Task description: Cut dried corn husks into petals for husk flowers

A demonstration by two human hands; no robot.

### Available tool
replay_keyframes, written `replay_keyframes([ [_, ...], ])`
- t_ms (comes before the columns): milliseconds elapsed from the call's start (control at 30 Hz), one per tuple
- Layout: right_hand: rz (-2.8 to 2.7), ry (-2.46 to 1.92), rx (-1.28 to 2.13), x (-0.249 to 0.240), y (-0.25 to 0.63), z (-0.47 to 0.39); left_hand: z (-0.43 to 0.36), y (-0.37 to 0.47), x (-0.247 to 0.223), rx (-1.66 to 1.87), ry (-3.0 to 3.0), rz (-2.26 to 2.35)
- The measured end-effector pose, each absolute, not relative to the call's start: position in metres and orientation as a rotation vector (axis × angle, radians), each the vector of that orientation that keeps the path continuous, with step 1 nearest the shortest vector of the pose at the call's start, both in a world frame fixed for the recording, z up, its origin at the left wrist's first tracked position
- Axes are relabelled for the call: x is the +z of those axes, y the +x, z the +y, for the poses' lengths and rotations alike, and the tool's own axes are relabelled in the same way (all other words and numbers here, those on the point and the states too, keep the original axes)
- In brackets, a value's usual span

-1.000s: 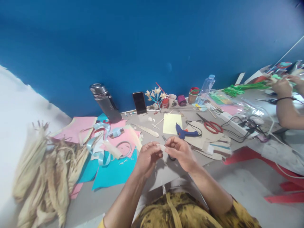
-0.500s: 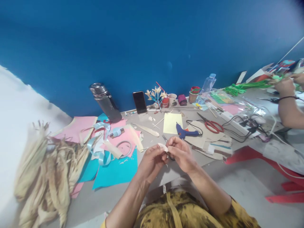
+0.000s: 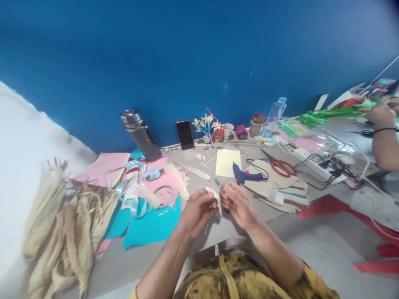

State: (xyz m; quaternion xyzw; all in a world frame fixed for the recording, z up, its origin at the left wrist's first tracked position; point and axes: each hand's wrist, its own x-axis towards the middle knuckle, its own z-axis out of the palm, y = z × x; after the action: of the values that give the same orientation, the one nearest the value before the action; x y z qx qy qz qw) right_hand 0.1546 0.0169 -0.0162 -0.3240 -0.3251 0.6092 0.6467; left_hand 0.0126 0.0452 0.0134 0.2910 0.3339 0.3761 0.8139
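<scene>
A small pale piece of corn husk (image 3: 210, 191) is pinched between the thumb and fingers of my left hand (image 3: 199, 209). My right hand (image 3: 236, 202) is just right of it, a small gap apart, with its fingers closed; what they hold, if anything, is hidden. Behind that hand, the blade tips of small scissors (image 3: 217, 182) show; I cannot tell whether they lie on the table or are gripped. A blue hot glue gun (image 3: 247, 175) lies beyond my right hand, near a yellow paper sheet (image 3: 228, 162). One long husk strip (image 3: 196, 171) lies beyond my left hand.
Dried corn husks (image 3: 68, 232) hang at the left edge beside coloured paper (image 3: 152, 228). A flask (image 3: 141, 137), a phone (image 3: 185, 135) and husk flowers (image 3: 207, 124) stand along the wall. Red-handled scissors (image 3: 283, 168) and a power strip (image 3: 311, 162) lie right, near another person's hand (image 3: 380, 116).
My right hand has come away from the husk piece, opening a gap between the hands. My left hand still pinches the piece. The view has shifted slightly.
</scene>
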Motion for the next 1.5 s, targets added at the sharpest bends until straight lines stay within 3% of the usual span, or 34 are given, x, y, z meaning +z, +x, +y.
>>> replay_keyframes([
  [733,-0.722,-0.892,1.348,-0.034,0.148,0.036,0.069,0.014,-0.002,0.849,0.443,0.747],
  [1033,-0.666,-0.869,1.378,-0.03,0.138,0.048,0.064,0.019,-0.002,0.914,0.66,0.872],
  [1233,-0.835,-1.062,1.28,-0.03,0.139,0.05,0.103,0.004,0.019,0.924,0.728,0.913],
  [1500,-1.115,-1.251,1.405,-0.003,0.133,0.051,0.158,-0.011,0.038,1.023,0.845,0.925],
])
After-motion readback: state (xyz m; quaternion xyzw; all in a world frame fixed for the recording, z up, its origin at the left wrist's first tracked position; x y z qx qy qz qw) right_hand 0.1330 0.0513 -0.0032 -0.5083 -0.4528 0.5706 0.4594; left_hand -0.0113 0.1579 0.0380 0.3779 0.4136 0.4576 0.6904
